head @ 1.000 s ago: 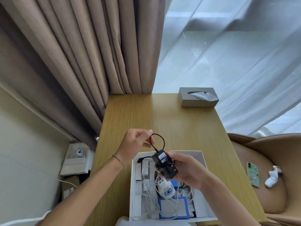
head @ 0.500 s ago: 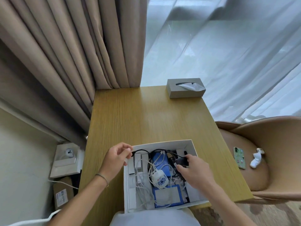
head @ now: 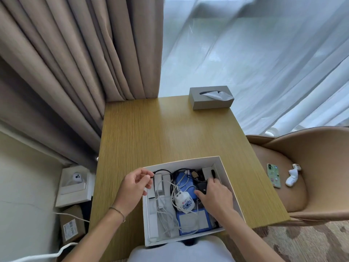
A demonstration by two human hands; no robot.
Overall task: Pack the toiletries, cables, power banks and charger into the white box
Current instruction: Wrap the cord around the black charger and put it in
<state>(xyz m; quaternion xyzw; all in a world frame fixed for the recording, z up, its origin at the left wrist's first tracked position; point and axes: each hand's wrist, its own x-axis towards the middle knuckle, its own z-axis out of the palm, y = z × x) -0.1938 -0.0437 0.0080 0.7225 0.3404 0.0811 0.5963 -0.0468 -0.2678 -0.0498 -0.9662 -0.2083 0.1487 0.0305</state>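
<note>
— So where is the white box sitting?
— At the table's near edge, open-topped, with one corner just over that edge, close to the person's body.
— What's in it?
— A black charger toward the far right of the box; the right hand lies over it with the fingers curled on it. Beside it, toward the middle, a white plug with a blue pattern rests on blue packs, with white cables looped across them. White toiletry tubes stand along the box's left side.
— And the other hand?
— The left hand hovers at the box's far left corner, thumb and fingertips pinching the end of a black cable, which arcs along the far wall toward the charger. A thin bracelet circles that wrist.
— Anything else on the table?
— A grey tissue box at the far right corner, a tissue poking out.
— Off the table?
— A tan chair to the right, holding a green phone and a small white object. Beige curtains hang behind the far left corner.
</note>
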